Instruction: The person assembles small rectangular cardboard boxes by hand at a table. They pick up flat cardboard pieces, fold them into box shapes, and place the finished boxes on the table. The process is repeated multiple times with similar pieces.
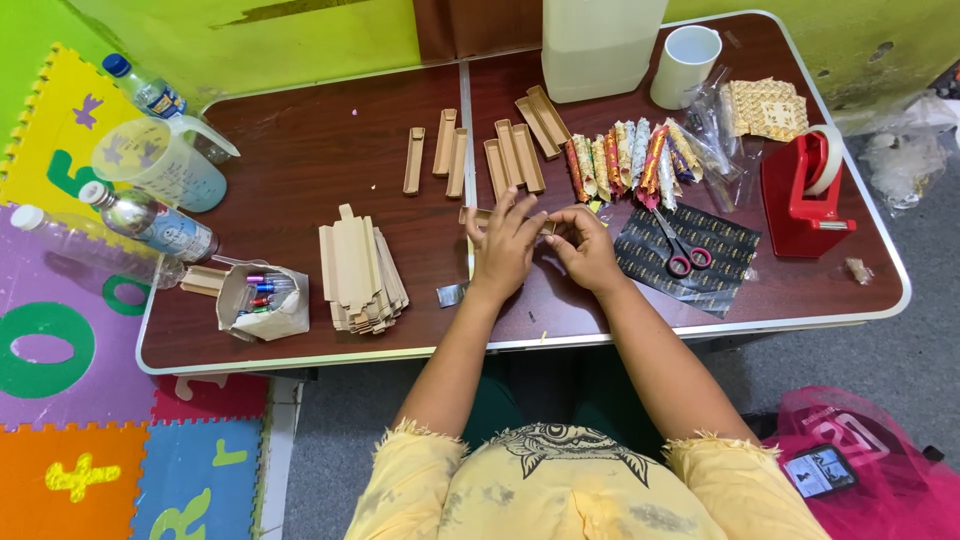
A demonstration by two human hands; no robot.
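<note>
Nearest the camera, the person's yellow frayed-sleeve shirt (590,490) filled the bottom of the view, both bare forearms reaching forward over the edge of the dark brown, white-rimmed folding table (330,160). The left hand (503,250) and the right hand (583,243) met near the table's middle, fingers bent together and pinched on a narrow tan cardboard strip (482,214) that lay flat across the tabletop under them, its left end showing beyond the left fingers.

Just left of the hands sat a stack of flat tan cardboard blanks (360,275), and beyond that an open paper pouch of small coloured tubes (262,298). To the right, red-handled scissors (680,245) rested on a black patterned sheet (695,255), with a red tape dispenser (803,190) beside it.

Farther back lay several folded tan cardboard trays (500,150), apart from each other in loose groups, and a row of colourful patterned wrapped sticks (625,155). At the far edge stood a white cylindrical cup (685,65) and a large pale plastic container (600,45). Clear plastic bottles (150,222) and a clear measuring jug (160,165) crowded the table's left end.
</note>
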